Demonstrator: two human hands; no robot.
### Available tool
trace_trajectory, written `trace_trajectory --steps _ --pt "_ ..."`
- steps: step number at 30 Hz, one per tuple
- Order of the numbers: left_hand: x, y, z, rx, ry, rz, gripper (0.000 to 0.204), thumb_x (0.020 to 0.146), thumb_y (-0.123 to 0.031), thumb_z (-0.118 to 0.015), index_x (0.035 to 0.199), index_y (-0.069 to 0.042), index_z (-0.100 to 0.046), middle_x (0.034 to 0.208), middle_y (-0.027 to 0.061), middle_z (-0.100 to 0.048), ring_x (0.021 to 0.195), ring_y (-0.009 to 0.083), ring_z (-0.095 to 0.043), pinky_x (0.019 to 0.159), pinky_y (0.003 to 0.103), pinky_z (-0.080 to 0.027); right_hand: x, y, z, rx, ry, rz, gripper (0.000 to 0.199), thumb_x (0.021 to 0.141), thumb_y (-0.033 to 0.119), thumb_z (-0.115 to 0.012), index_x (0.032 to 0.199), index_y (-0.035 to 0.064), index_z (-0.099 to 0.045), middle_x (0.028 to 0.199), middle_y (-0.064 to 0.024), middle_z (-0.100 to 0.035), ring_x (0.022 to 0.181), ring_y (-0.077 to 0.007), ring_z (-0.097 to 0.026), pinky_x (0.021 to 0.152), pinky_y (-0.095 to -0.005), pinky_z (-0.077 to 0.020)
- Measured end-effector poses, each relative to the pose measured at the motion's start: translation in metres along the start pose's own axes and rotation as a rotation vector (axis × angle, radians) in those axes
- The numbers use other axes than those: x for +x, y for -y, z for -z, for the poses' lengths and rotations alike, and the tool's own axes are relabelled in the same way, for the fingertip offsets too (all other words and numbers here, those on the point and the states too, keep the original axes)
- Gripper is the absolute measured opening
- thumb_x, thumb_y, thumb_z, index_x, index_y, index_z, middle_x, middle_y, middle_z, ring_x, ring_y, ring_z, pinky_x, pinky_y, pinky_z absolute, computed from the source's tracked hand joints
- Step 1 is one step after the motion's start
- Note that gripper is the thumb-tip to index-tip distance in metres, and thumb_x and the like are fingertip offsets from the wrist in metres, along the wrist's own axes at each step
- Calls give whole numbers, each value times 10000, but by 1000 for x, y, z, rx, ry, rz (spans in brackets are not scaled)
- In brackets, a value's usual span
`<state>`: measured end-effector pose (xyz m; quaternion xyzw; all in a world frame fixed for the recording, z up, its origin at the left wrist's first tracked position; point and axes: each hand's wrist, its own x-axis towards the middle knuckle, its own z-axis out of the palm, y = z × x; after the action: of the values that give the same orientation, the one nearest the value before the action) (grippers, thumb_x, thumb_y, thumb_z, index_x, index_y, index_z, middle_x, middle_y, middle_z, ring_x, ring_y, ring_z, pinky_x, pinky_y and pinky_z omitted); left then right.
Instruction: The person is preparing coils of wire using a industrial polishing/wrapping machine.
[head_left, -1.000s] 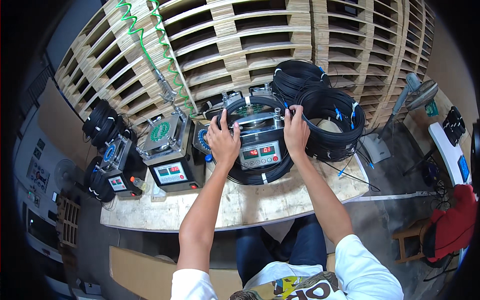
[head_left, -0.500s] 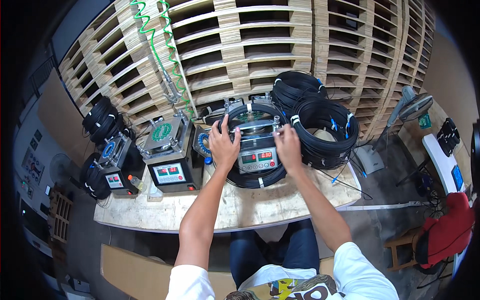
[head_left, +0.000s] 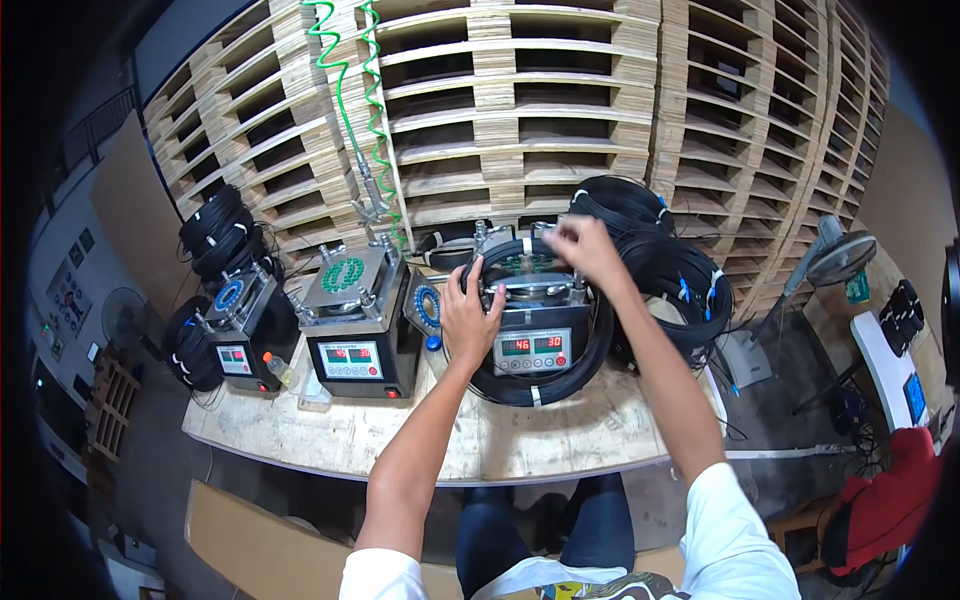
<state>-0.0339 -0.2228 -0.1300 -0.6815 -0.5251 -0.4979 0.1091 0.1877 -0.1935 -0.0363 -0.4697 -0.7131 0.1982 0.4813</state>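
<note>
A small grey machine (head_left: 536,338) with red digital readouts stands on the wooden bench, ringed by a coil of black cable (head_left: 540,385). My left hand (head_left: 470,318) rests on the machine's left side, fingers spread over the coil and the top plate. My right hand (head_left: 584,248) reaches over the machine's back right corner with fingers curled, pinching what looks like the cable; the grip itself is hard to make out.
Two similar machines (head_left: 356,325) (head_left: 240,338) stand to the left, under a green coiled hose (head_left: 350,90). More black cable coils (head_left: 672,285) lie at right and far left (head_left: 218,228). Stacked wooden pallets (head_left: 520,110) wall the back. A fan (head_left: 838,258) stands at right.
My right hand has lifted from the machine's right side to its back corner. The view has shifted slightly; my left hand stays on the machine's left side.
</note>
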Motion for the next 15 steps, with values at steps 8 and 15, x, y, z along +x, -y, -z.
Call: trace_trajectory --steps 8,15 --pt "2 -13 -9 -27 13 -34 540 901 -355 -652 1388 -161 -521 1273 189 -523 1131 376 -539 982 456 -416 129 -42 -7 -636 618 -107 220 746 135 -792 904 1 -717 793 -134 -715 693 -233 -695 607 -367 -546" --pt "2 -4 -5 27 17 -47 546 906 -345 -633 1404 -163 -505 1270 189 -519 1134 390 -533 976 473 -411 152 -72 -53 -747 789 -86 210 694 18 -750 897 -22 -716 822 -168 -721 673 -281 -703 543 -408 -553"
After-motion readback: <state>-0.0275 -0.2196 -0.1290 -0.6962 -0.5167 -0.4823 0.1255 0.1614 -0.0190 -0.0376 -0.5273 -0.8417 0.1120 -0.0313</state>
